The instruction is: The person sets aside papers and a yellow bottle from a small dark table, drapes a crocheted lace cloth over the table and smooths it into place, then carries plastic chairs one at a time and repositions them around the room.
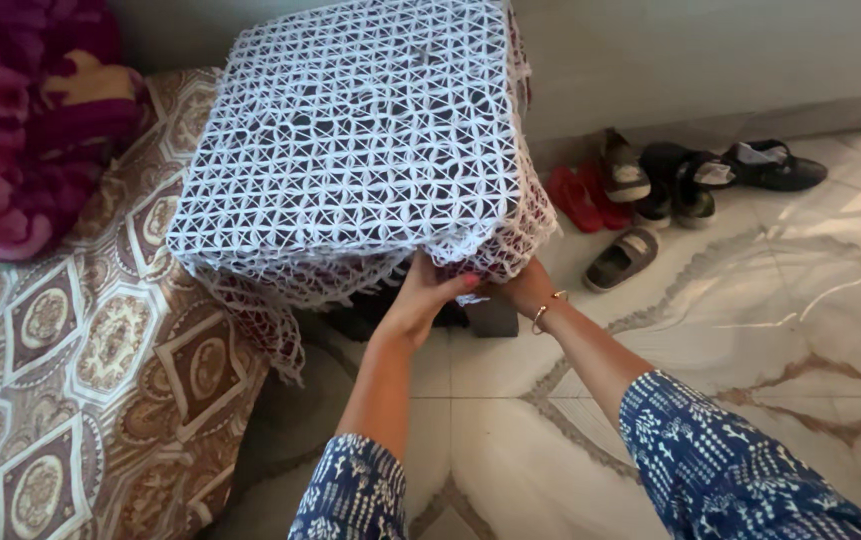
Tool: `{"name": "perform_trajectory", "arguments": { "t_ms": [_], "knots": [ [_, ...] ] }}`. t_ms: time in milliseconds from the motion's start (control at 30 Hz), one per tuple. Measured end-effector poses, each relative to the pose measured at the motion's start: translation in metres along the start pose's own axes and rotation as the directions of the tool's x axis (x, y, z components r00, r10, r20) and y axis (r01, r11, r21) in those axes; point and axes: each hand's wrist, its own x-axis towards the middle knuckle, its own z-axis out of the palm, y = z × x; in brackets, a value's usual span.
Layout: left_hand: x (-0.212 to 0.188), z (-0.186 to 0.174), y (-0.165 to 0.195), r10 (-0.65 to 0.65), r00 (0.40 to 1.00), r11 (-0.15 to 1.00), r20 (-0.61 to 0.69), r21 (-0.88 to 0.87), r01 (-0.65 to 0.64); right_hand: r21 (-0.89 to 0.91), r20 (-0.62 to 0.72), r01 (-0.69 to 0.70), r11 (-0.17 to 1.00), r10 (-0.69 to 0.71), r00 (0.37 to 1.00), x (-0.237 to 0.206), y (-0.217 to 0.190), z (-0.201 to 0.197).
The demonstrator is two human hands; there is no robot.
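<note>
White crochet cover (350, 140) at 12 o'clock: left hand (425, 295) and right hand (525, 290) grip closed on its hem, fingertips likely tucked under.

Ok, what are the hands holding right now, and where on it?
Both hands, the left hand and right hand, grip the white crochet cover at its lower hanging edge, near the front corner.
</note>
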Motion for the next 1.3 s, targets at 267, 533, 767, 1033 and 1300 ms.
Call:
{"name": "perform_trajectory", "arguments": {
  "t_ms": [267,533,767,1033,1300],
  "knots": [
    [-0.047,-0.121,-0.076,-0.249,0.652,0.963,-0.716,-0.252,0.092,-0.091,-0.022,-0.178,0.980,0.177,0.984,0.008,0.033,0.003],
    [-0.047,-0.173,-0.009,0.128,0.555,0.989,-0.822,0.066,-0.130,-0.030,0.133,-0.270,0.963,0.271,0.953,0.010,0.024,-0.008],
    [-0.042,-0.169,-0.001,0.057,0.610,0.992,-0.791,-0.022,-0.121,-0.034,0.191,-0.296,0.955,0.297,0.936,0.013,0.007,-0.021],
    [-0.031,-0.159,-0.012,0.054,0.624,0.990,-0.779,-0.038,-0.133,-0.146,0.187,-0.102,0.984,0.128,0.974,0.020,0.023,-0.028],
    [-0.023,-0.148,-0.010,0.066,0.652,0.988,-0.755,-0.042,-0.148,0.049,0.155,-0.385,0.922,0.374,0.914,0.014,0.024,-0.027]
  ]
}}
